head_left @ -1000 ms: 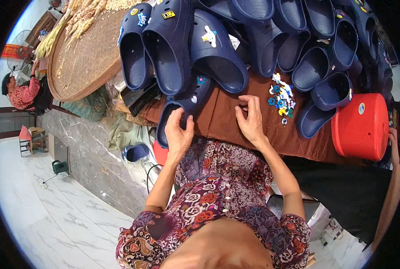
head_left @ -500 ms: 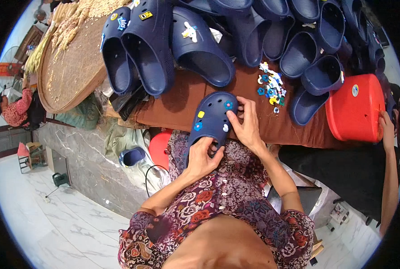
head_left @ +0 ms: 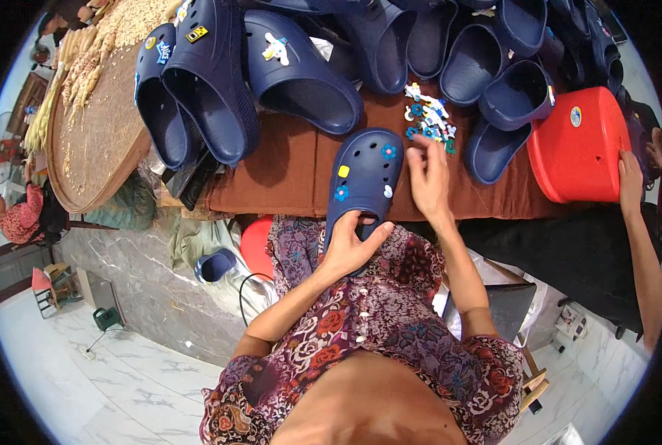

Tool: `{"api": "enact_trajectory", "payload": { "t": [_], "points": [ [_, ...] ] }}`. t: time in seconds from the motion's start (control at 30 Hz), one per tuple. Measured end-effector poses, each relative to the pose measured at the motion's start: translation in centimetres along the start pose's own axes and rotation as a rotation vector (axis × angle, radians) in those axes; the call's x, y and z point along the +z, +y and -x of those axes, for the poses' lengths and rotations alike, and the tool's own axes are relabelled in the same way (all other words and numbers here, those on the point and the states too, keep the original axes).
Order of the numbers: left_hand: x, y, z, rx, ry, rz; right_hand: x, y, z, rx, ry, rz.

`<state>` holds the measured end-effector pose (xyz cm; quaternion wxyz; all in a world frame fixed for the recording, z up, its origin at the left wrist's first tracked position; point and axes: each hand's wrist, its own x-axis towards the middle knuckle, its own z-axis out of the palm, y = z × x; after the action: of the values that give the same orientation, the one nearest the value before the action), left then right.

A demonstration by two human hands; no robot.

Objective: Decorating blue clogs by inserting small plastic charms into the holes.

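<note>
A navy clog sat in the left hand's grip while the right hand reached the charms.
The left hand held the clog by its opening, some fingers hidden inside; its charm-dotted toe pointed away, beyond those fingers and just left of the right hand's. The right hand had its fingers loosely parted at the near edge of the charm pile; whether they touched a charm could not be told. Under the right fingers lay brown cloth; well to their right stood a red container.
</note>
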<state>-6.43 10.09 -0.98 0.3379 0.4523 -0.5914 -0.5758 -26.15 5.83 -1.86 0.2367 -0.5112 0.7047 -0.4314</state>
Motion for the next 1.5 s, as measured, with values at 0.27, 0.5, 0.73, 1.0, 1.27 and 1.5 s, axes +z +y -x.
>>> {"api": "enact_trajectory", "payload": {
  "t": [0.27,0.5,0.73,1.0,1.27,1.5],
  "points": [
    [1.5,0.0,-1.2,-0.229,0.074,0.574,-2.8,3.8,-3.5,-0.245,0.124,0.399],
    [1.4,0.3,-3.6,-0.447,0.190,1.299,-2.7,4.3,-6.2,-0.205,0.137,0.411],
    [0.8,0.6,-3.8,-0.478,0.177,1.306,-2.3,5.1,-8.0,-0.220,0.099,0.549],
    [0.0,1.6,-4.2,-0.528,0.123,1.287,-3.3,4.8,-8.4,-0.153,0.012,0.370],
    [-1.1,1.6,-3.9,-0.575,0.109,1.191,-4.0,4.1,-8.6,-0.131,0.034,0.232],
    [-2.4,1.2,-3.7,-0.621,0.072,1.120,-4.5,3.3,-9.0,-0.229,-0.029,0.346]
  ]
}}
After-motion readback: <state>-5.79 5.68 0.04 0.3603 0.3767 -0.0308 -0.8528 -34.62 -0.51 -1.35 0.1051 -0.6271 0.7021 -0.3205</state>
